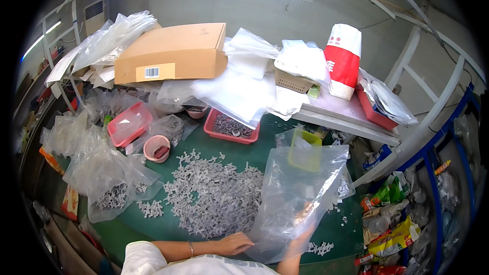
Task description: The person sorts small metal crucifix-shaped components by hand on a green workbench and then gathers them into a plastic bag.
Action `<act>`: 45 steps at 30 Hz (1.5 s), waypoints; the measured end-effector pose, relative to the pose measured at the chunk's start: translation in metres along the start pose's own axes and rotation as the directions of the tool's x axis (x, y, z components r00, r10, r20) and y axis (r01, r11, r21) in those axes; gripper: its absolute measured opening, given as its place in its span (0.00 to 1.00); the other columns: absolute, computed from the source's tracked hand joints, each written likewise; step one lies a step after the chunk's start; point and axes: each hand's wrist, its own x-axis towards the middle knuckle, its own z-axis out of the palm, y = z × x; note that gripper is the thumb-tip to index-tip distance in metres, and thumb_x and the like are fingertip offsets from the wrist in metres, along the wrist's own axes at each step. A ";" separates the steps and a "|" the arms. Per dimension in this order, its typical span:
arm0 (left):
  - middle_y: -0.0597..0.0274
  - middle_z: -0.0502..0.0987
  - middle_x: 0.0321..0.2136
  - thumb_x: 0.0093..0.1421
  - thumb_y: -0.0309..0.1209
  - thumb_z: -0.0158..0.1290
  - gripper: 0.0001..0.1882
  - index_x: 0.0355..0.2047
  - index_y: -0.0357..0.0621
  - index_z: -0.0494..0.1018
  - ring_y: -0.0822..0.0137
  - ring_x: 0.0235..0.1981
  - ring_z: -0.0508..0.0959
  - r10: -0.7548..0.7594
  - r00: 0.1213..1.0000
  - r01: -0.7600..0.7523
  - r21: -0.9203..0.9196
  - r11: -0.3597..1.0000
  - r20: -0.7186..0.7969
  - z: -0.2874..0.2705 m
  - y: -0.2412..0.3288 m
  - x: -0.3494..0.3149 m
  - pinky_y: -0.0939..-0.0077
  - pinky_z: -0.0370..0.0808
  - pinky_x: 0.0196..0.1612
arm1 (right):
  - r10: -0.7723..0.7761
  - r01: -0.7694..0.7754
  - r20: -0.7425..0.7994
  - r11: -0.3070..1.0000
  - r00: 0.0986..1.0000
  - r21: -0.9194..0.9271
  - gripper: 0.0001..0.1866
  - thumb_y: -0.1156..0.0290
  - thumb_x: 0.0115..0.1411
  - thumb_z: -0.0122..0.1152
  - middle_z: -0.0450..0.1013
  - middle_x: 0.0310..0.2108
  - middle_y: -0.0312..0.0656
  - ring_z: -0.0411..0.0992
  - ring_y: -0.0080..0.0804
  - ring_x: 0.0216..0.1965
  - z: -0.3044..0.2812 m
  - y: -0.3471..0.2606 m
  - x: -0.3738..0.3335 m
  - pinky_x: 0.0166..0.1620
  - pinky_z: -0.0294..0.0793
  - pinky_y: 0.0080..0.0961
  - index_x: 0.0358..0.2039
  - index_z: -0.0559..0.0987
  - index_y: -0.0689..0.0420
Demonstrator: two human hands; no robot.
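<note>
A large clear plastic bag (285, 198) stands up over the right part of the green table. My left hand (235, 243) is closed at its lower left edge, with the fingertips pinching the film. My right hand (304, 220) shows only hazily through the plastic, so I cannot tell whether it is inside or behind the bag, or how its fingers are set. Left of the bag spreads a broad heap of small grey metal-looking parts (214, 198). A smaller cluster of the same parts (150, 209) lies by another clear bag (109, 178) holding some of them.
A pink tray of small parts (232, 127), a pink cup (157, 148) and a red-pink basin (130, 124) sit behind the heap. A yellow-green container (305, 150) is partly behind the bag. Above stands a shelf with a cardboard box (173, 53). Blue racking (433, 173) is at right.
</note>
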 end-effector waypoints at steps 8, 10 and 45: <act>0.45 0.57 0.52 0.40 0.41 0.65 0.55 0.58 0.32 0.41 0.58 0.53 0.62 -0.688 0.698 0.603 -0.356 0.714 -0.199 0.044 -0.018 -0.033 0.70 0.56 0.57 | -0.191 0.187 0.015 0.937 0.981 -0.296 0.14 0.70 0.58 0.48 0.69 0.31 0.37 0.67 0.23 0.29 0.015 0.033 0.011 0.31 0.68 0.17 0.43 0.67 0.61; 0.48 0.57 0.53 0.46 0.40 0.61 0.49 0.58 0.33 0.43 0.58 0.53 0.61 -0.806 0.588 0.680 -0.585 0.441 0.076 0.048 -0.023 -0.035 0.71 0.55 0.57 | -0.210 0.202 0.015 0.920 0.978 -0.335 0.13 0.70 0.58 0.48 0.69 0.31 0.37 0.68 0.23 0.29 0.016 0.038 0.015 0.31 0.69 0.17 0.42 0.68 0.61; 0.56 0.73 0.15 0.63 0.34 0.39 0.15 0.27 0.34 0.68 0.70 0.11 0.73 -0.698 0.700 0.630 -0.591 0.504 0.150 -0.046 0.007 0.079 0.81 0.68 0.13 | 0.221 0.119 0.132 0.072 0.966 -0.990 0.23 0.65 0.58 0.47 0.59 0.52 0.57 0.60 0.45 0.53 -0.064 0.085 0.084 0.55 0.59 0.30 0.51 0.62 0.64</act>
